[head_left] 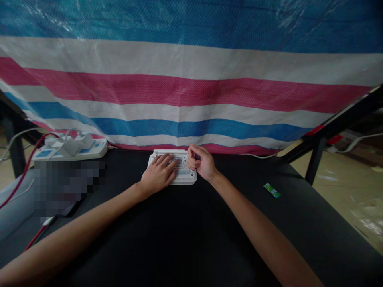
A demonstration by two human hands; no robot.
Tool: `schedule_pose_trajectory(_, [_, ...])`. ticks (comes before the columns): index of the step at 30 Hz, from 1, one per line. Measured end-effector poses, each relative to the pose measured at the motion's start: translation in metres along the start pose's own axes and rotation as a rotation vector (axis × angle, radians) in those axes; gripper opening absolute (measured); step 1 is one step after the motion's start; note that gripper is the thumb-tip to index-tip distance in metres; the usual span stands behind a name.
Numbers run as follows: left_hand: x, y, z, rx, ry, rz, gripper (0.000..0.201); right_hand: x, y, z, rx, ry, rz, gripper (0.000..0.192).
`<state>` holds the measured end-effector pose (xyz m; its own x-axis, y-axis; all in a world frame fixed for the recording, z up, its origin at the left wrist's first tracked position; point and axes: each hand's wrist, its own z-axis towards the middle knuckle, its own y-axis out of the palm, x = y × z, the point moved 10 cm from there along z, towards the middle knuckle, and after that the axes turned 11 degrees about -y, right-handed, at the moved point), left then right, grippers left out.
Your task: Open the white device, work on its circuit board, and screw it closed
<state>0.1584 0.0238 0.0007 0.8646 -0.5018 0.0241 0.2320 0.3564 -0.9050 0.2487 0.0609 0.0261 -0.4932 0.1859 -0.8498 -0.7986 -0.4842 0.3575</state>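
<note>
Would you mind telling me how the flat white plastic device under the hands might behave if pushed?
The flat white plastic device looks rigid and low, so it probably slides on the black table rather than tipping. The left hand lying flat on it likely steadies it.

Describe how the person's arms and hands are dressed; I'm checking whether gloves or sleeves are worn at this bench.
Both arms are bare from the lower frame edge to the wrist: no sleeves show. The left hand and right hand wear no gloves. No watch, bracelet, or ring is visible, though the picture is dim and too small to rule out a thin ring. No cables or markings are on either arm.
</note>
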Motion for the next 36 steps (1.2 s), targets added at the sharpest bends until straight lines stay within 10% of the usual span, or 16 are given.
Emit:
schedule_pose_trajectory(25, [0.001, -0.001, 0.0, 0.001, 0.008, -0.023, 0.041, -0.005, -0.004, 0.0, -0.139, 0.093, -0.116, 0.017])
schedule_pose_trajectory(36, [0.0, 0.0, 0.0, -0.002, 0.011, 0.001, 0.042, -0.056, 0.001, -0.005, -0.203, 0.018, -1.701, 0.026])
